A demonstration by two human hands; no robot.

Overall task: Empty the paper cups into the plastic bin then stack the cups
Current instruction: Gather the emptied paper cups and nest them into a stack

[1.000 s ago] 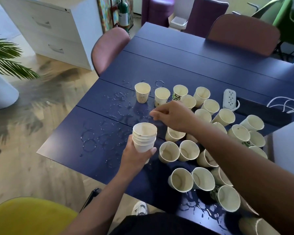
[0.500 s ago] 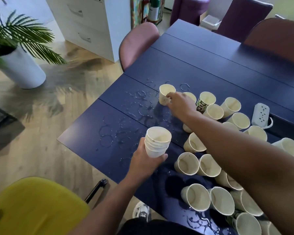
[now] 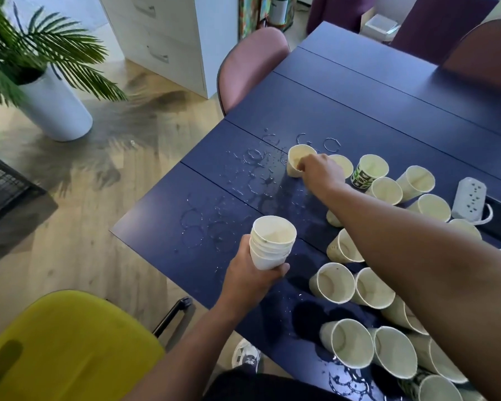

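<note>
A potted palm (image 3: 32,62) stands on the floor at far left, and a yellow chair (image 3: 64,348) sits near you. Your left hand (image 3: 250,277) is wrapped round a stack (image 3: 271,246) of nested cups, held upright above the wet blue worktop (image 3: 344,111). Your right hand (image 3: 320,172) reaches across and pinches the rim of a lone cup (image 3: 297,163) standing at the left edge of the group. Loose cups (image 3: 359,287) crowd the worktop to the right, beside a white power strip (image 3: 470,202).
</note>
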